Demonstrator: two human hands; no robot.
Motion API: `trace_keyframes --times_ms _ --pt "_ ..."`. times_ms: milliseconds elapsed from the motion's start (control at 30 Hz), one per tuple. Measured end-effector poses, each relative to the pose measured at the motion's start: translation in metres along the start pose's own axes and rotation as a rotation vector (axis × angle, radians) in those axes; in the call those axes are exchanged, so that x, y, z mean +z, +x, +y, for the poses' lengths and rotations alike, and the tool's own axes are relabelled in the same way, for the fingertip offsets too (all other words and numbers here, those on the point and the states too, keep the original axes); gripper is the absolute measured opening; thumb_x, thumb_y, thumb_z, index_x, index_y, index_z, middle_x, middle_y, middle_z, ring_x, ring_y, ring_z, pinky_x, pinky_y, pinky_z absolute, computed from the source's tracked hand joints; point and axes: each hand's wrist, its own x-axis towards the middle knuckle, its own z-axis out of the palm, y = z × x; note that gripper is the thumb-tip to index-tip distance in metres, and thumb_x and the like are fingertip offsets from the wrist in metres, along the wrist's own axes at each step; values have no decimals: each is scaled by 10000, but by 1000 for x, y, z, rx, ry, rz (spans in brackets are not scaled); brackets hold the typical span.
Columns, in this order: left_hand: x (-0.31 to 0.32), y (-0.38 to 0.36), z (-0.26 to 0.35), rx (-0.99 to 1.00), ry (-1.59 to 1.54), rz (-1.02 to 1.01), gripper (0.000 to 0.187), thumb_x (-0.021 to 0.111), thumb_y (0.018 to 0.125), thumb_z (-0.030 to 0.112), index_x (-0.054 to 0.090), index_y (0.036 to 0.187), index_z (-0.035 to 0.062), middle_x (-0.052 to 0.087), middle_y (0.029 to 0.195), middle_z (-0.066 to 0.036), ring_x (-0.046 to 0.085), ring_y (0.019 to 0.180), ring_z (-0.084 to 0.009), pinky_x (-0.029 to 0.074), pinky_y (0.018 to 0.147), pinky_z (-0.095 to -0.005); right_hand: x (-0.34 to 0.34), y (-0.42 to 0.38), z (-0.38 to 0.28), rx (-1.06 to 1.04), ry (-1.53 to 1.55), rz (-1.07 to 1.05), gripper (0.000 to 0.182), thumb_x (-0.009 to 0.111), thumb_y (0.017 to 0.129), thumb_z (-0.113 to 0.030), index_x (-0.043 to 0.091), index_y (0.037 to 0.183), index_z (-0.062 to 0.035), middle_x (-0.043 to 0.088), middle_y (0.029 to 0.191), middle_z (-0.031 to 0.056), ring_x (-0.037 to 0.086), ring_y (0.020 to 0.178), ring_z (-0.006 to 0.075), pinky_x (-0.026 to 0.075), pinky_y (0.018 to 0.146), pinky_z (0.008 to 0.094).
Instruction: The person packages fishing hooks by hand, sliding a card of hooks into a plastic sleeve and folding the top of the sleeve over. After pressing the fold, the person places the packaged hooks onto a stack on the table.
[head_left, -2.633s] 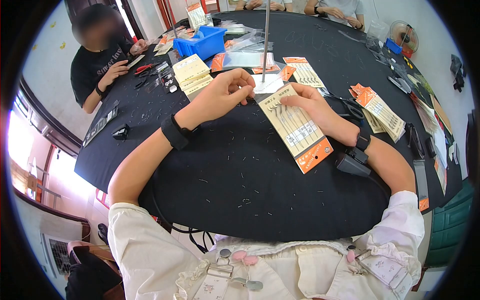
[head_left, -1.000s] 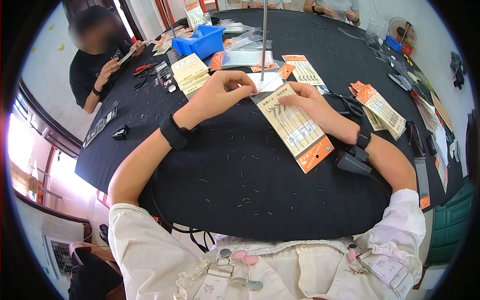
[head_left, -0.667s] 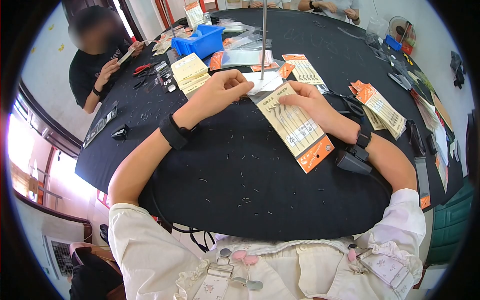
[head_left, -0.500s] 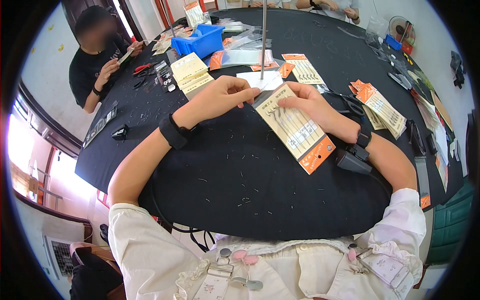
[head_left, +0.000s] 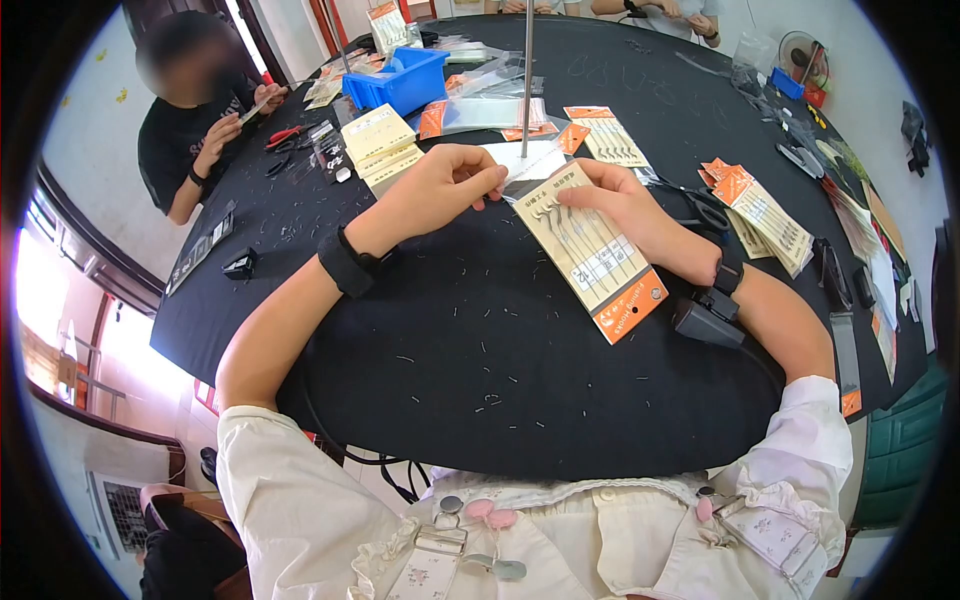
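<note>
My right hand (head_left: 618,205) holds a fishing hook packet (head_left: 590,255), thumb across its front and fingers behind. The packet slants over the table, its orange "Fishing Hooks" end toward me; several hooks lie in a row on the cream card. At its far end, my left hand (head_left: 458,185) is closed in a pinch. Clear plastic film (head_left: 520,183) stretches from those fingertips along the packet's top edge; its exact shape is hard to make out. Just behind stand a thin metal rod (head_left: 527,90) and a white sheet (head_left: 522,158) at its foot.
Cream cards (head_left: 380,145) are stacked left of the rod, near a blue bin (head_left: 398,80). More hook packets (head_left: 765,215) lie to the right beside black scissors (head_left: 708,212). Small clippings dot the black tablecloth (head_left: 450,370). A co-worker (head_left: 195,110) sits at the left.
My left hand has shifted slightly left and up, and more clear film shows between it and the packet. The packet has tilted a little in my right hand.
</note>
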Motion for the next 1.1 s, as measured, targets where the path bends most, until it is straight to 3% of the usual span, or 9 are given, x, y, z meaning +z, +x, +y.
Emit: trace_keyframes --times_ms 700,1100 --pt "1 -2 11 17 -33 -134 236 529 900 225 598 842 7 565 778 4 514 721 -57 414 678 -191 1 -3 -1 -20 4 -64 322 600 823 -98 533 1117 16 633 967 77 628 774 84 507 653 203" --pt "0 0 3 36 -59 -24 211 543 852 184 591 815 -18 598 761 -29 537 686 -77 444 651 -210 1 -2 -2 -14 39 -18 308 584 826 -94 523 1108 16 632 952 87 635 744 92 511 624 200"
